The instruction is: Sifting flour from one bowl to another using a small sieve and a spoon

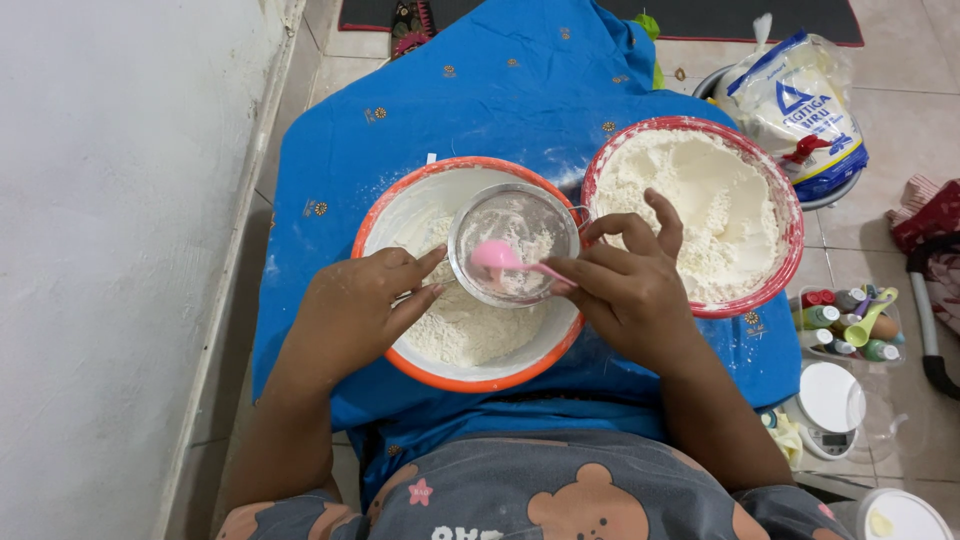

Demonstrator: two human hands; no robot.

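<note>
A view is given from above, looking down at two bare hands at work over a blue cloth [330,200] spread on a tiled floor [900,60]. In the middle, an orange-rimmed bowl [395,215] is set on the cloth, with a low layer of fine white flour seen in its near half. A small round metal sieve [514,243] is held just above this bowl. Its left rim is pinched by the left hand [350,315], whose thumb and fingertips are closed on the edge. A pink spoon [505,260] is gripped by the right hand [630,290], the fingers gathered around its handle, with its bowl resting inside the sieve among a thin scatter of flour.

Just to the right, touching or nearly touching the first bowl, a red-rimmed bowl [790,215] is seen, heaped almost full with lumpy flour. From this it may be judged that only a small share has been sifted and that most is left to be done.

Farther right, an opened white and blue flour bag [800,110] is propped in a metal dish. Near the right edge, a clear box of small coloured bottles [850,325] and a white kitchen scale [830,400] are set on the floor. A pale wall [110,250] fills the left side.
</note>
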